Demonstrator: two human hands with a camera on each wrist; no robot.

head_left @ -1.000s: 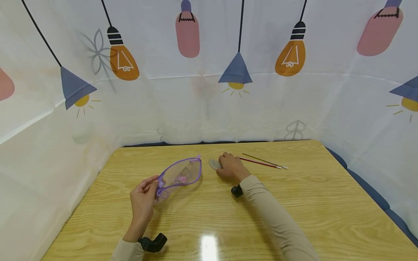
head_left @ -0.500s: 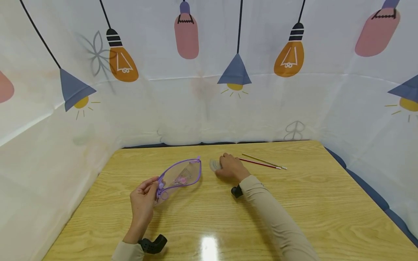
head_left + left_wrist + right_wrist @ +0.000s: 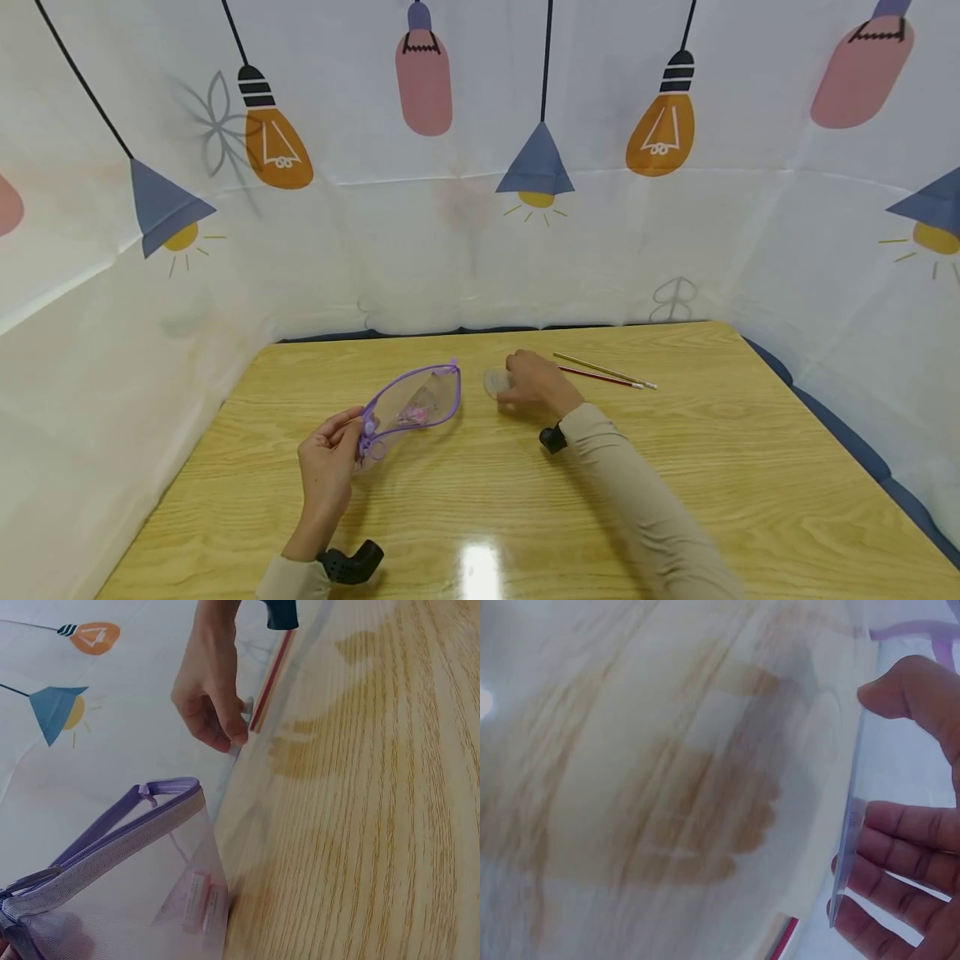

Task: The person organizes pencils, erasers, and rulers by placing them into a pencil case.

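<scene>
White cloth (image 3: 450, 267), printed with orange bulbs, blue lampshades and pink lanterns, hung behind and along both sides of our table (image 3: 420, 500), a wood-grain top with rounded far corners. Its sheen threw back a bright patch of light near our side.

We had a see-through mesh pouch (image 3: 112, 915) with purple trim at the left of the middle, its zipped mouth gaping. Through the mesh we made out two pink-and-white blocks (image 3: 196, 902) side by side and a clear triangular piece (image 3: 431, 392) just beside them. Our left hand (image 3: 330, 446) pinched the near end of the pouch between thumb and fingers, and the long mouth ran from there away and to the right.

Our right hand (image 3: 534, 382) held a clear protractor (image 3: 495, 382) between thumb and curled fingers, near the far side of the table, between the pouch and the pencils. Its rounded edge faced left, toward the pouch; the right wrist view caught it edge-on, a thin strip with a slight lean. We could not tell whether it touched the table.

Just right of that hand lay a red pencil (image 3: 600, 377) and a gold pencil (image 3: 600, 368), both slanting nearer us toward the right, where their white ends sat close together.
</scene>
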